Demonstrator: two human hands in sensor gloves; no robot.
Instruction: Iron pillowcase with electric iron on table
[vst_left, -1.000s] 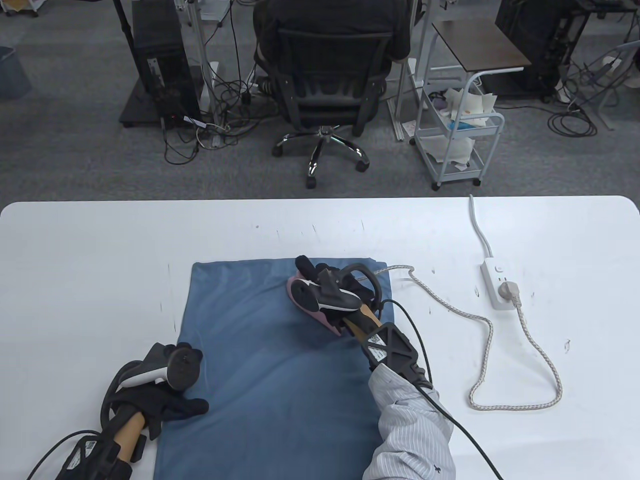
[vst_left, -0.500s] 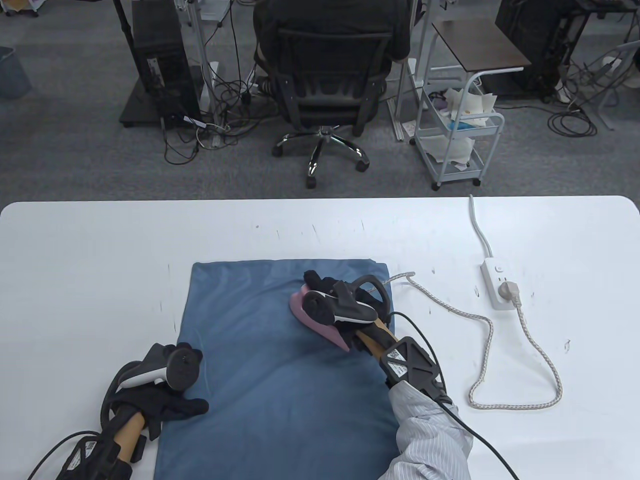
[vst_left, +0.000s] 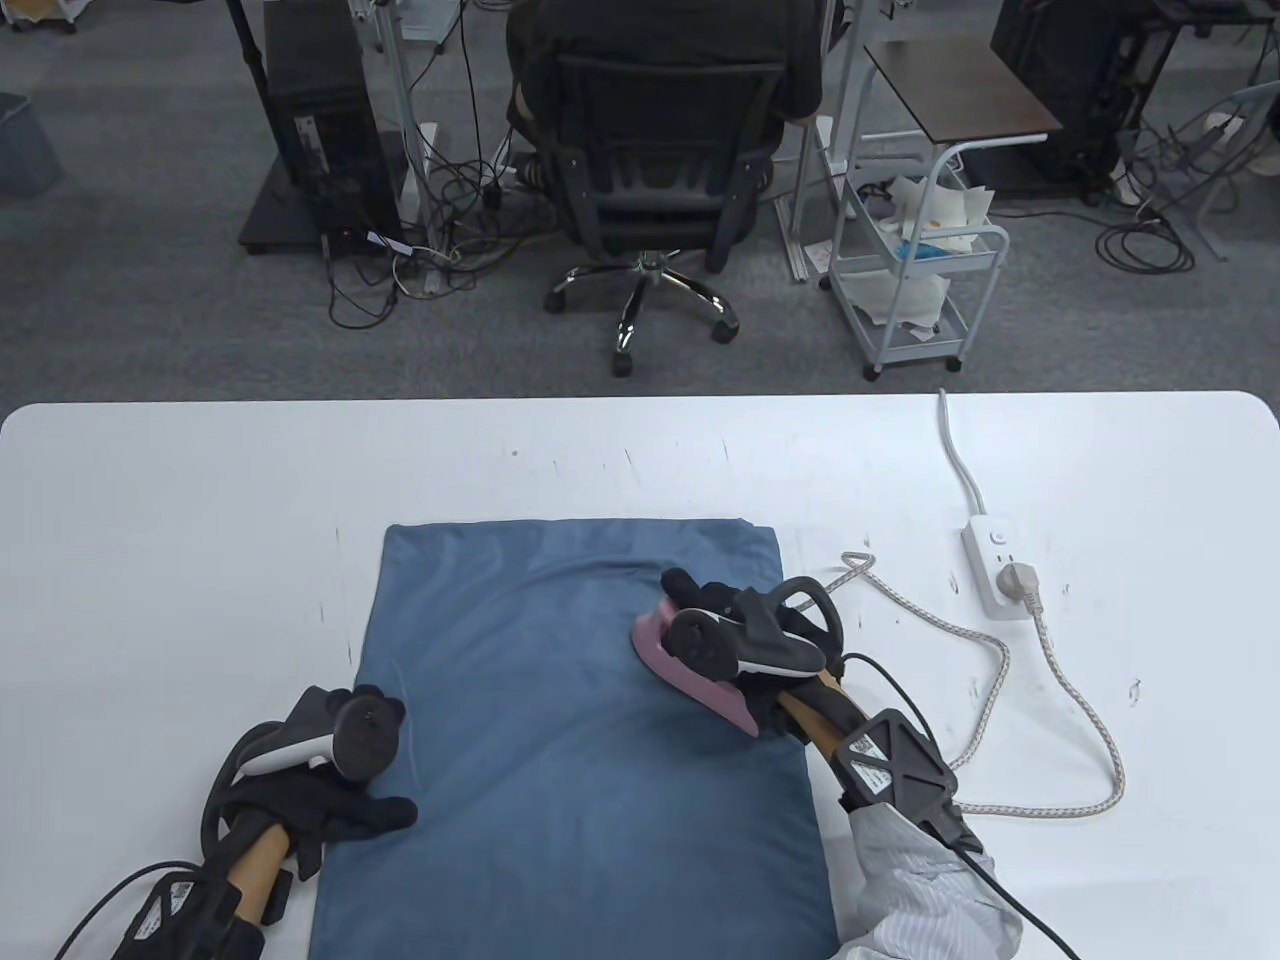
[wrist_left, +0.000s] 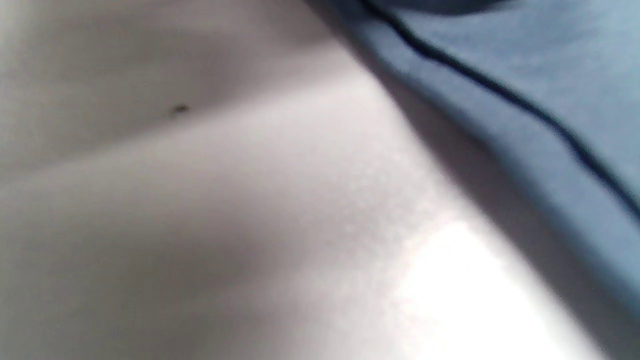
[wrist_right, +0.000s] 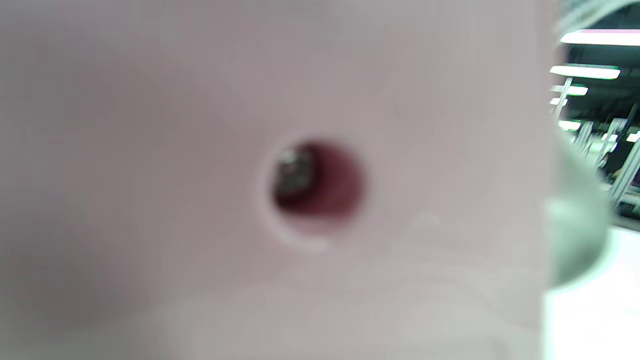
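Note:
A blue pillowcase (vst_left: 560, 740) lies flat on the white table (vst_left: 150, 520). My right hand (vst_left: 735, 640) grips the handle of a pink electric iron (vst_left: 690, 680), which rests on the pillowcase near its right edge. The iron's pink body (wrist_right: 200, 150) fills the right wrist view, blurred. My left hand (vst_left: 335, 790) rests flat on the pillowcase's left edge, fingers on the cloth. The left wrist view shows the pillowcase's edge (wrist_left: 525, 75) on the table up close.
The iron's braided cord (vst_left: 1000, 690) loops over the table to the right, plugged into a white power strip (vst_left: 995, 575). Beyond the far table edge stand an office chair (vst_left: 650, 170) and a white cart (vst_left: 920, 270).
My right hand has slid the iron to the right and toward me across the pillowcase, from the upper middle to near the right edge. The cord has shifted with it. My left hand has stayed put.

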